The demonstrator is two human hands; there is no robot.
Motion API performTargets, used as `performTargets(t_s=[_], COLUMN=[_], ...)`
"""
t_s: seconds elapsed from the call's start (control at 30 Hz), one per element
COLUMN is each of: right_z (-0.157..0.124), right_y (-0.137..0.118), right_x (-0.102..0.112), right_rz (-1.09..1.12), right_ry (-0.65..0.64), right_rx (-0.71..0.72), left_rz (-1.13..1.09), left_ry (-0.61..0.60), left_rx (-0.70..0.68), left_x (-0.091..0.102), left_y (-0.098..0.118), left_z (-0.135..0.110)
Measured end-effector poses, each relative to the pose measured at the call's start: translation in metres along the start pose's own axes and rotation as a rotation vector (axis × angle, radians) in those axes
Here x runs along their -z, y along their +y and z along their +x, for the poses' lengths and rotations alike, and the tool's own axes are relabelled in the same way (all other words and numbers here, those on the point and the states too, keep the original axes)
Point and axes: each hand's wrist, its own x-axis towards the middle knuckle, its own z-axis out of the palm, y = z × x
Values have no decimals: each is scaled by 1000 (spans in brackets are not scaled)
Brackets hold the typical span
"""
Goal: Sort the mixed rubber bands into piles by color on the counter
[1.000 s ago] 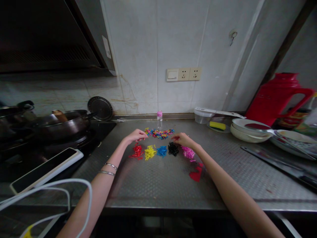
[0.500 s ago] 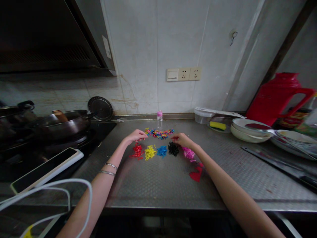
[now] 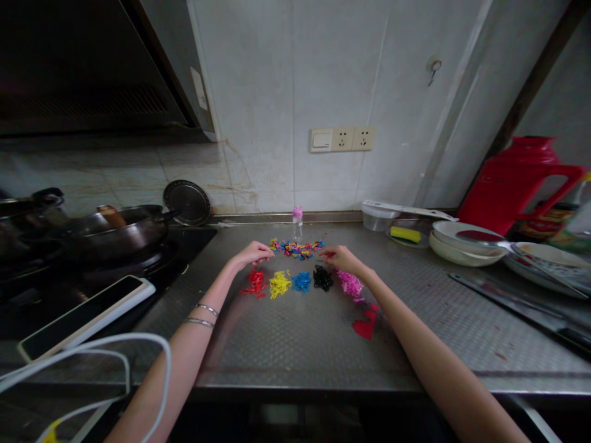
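A mixed pile of small colourful bits that look like rubber bands (image 3: 298, 248) lies at the back of the metal counter. My left hand (image 3: 255, 253) is at the pile's left end, fingers pinched together; whatever they hold is too small to make out. At the right end, my right hand (image 3: 341, 258) is also closed in a pinch above the black heap (image 3: 322, 279), its grip too small to read. In a row nearer me are the red heap (image 3: 255, 283), yellow heap (image 3: 279, 284), blue heap (image 3: 301, 282) and pink heap (image 3: 351, 285).
A small clear bottle with a pink cap (image 3: 298, 223) stands behind the pile. A red torn-looking piece (image 3: 365, 322) lies beside my right forearm. Bowls (image 3: 466, 246), a knife (image 3: 517, 307) and a red thermos (image 3: 517, 184) are at right; a pan (image 3: 124, 237) and white cable (image 3: 168, 369) at left.
Both hands stay almost where they were, with only slight finger movement at the pile's two ends. The heaps look the same.
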Motion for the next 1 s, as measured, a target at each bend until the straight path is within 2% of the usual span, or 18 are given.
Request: performTargets(t_s=[0.17,0.23,0.4,0.47,0.67,0.87,1.0], right_z=[-2,-2,-1,-1,0,2,2], right_y=[1,3,10,11,13,14,14], right_x=[5,6,5,4,4,3,2], right_rz=[-28,-60,-86,-73,-74,-80,-69], right_ry=[7,17,1,-12,-7,3,2], right_rx=[-27,-31,-25,-19,-16,-40,-36], left_rz=[5,16,193,278,434,516,543], left_ry=[27,72,380,446,388,329,356], left_rx=[16,18,42,42,14,-66,-47], left_x=[0,0,1,0,-8,-16,-19], left_y=[-3,-6,-16,-21,-31,-32,-29], left_z=[3,6,16,20,33,44,45])
